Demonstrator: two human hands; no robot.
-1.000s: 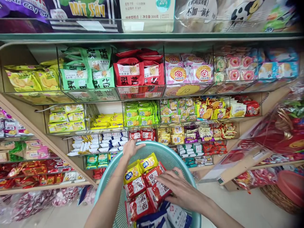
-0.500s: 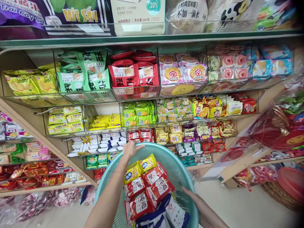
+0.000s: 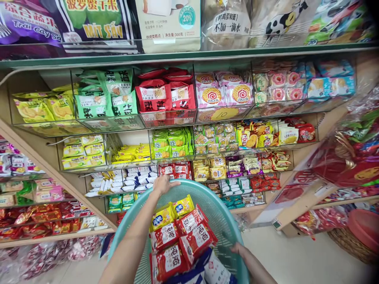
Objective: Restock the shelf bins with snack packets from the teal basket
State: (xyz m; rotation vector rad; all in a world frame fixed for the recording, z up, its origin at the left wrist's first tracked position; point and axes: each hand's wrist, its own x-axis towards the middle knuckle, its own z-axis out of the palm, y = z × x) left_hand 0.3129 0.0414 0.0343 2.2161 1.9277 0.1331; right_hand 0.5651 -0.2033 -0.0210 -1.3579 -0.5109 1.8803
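A round teal plastic basket (image 3: 226, 207) with perforated walls fills the lower middle of the view, tilted so that its inside shows. My left hand (image 3: 162, 186) is closed over its far rim, the forearm reaching across the left side. On the right wall, my right hand (image 3: 241, 251) grips the rim, with its fingers partly hidden. Inside the basket lie several red-and-white snack packets (image 3: 197, 238), two yellow packets (image 3: 162, 217), and blue-and-white packets (image 3: 217, 268) at the near side, cut off by the frame edge.
Ahead stands a shelf rack with clear dividers, holding green packets (image 3: 93, 104), red packets (image 3: 154, 96) and round wrapped biscuits (image 3: 211, 95). Larger bags stand on the glass shelf (image 3: 166, 55) above. At right are a slanted wooden post (image 3: 299, 197) and a red basket (image 3: 365, 228).
The basket and its packets have shifted slightly left and look a little larger. Both hands stay on the basket. The upper shelves sit slightly lower in view.
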